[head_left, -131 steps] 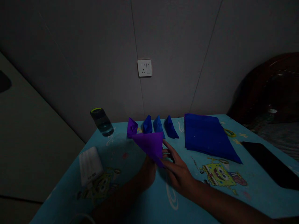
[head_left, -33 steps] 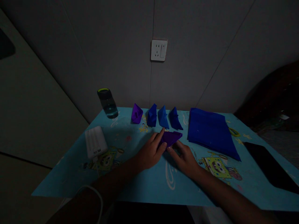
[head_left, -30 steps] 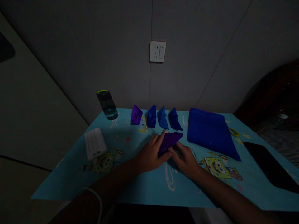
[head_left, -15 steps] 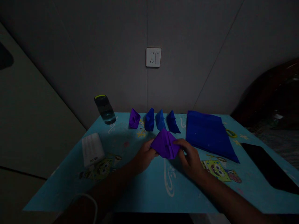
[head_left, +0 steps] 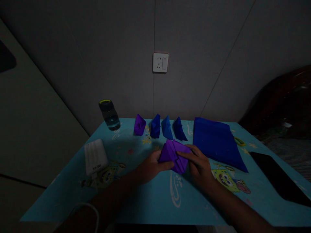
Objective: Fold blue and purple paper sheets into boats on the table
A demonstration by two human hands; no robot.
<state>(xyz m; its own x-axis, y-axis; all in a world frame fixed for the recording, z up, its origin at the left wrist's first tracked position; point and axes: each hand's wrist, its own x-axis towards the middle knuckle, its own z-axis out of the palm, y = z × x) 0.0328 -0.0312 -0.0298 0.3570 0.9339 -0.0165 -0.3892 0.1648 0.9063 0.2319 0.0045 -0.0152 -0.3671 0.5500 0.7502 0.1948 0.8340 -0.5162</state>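
A folded piece of purple paper (head_left: 181,163), with creases and layered flaps, is held between both hands above the table. My left hand (head_left: 152,166) grips its left corner, thumb on top and fingers behind. On the right side, my right hand (head_left: 200,165) holds the paper with a finger lying across its face. Behind them stand a purple paper boat (head_left: 139,125), a dark blue one (head_left: 155,127), a lighter blue one (head_left: 167,127) and another dark blue one (head_left: 179,129), in a row.
Blue paper sheets (head_left: 216,140) lie at the back right, beside a green ring-shaped item (head_left: 239,141). A black flat device (head_left: 279,176) lies far right. On the left are a white power bank (head_left: 96,157) with a cable and a bottle (head_left: 109,115). A wall socket (head_left: 160,62) is behind.
The purple paper has turned and come slightly lower. My left thumb now lies over its front, and a right finger has moved across its face.
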